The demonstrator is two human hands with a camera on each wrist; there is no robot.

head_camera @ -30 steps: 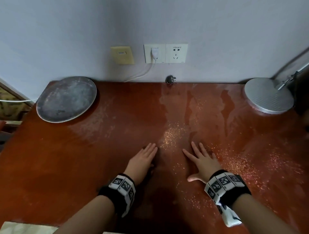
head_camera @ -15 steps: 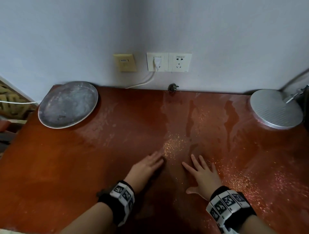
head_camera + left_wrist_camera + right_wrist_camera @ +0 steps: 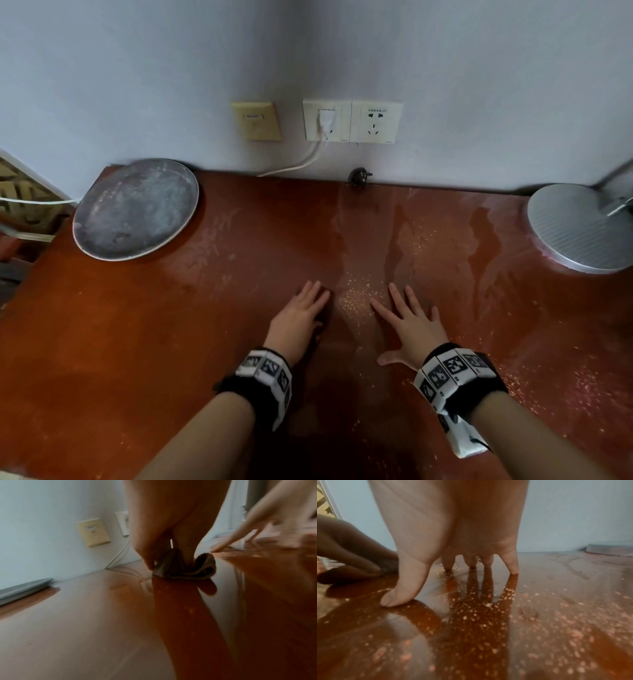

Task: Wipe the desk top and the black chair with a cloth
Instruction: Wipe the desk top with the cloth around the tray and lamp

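The red-brown desk top (image 3: 137,342) fills the head view. My left hand (image 3: 301,315) lies flat on it with straight fingers. It presses a dark brown cloth (image 3: 188,569) that bunches up under the fingertips; from the head view the cloth is almost wholly hidden. My right hand (image 3: 407,322) rests beside it on the desk, fingers spread and holding nothing. Pale crumbs (image 3: 356,301) lie between the two hands and spread to the right (image 3: 471,609). The black chair is out of view.
A round grey plate (image 3: 135,209) sits at the back left, a silver lamp base (image 3: 582,229) at the back right. Wall sockets (image 3: 351,121) with a white cable and a black plug (image 3: 358,176) are at the back edge. Wet streaks (image 3: 479,240) mark the desk.
Both hands have slid a little forward toward the wall, the left one pushing the cloth. The head view has shifted slightly.
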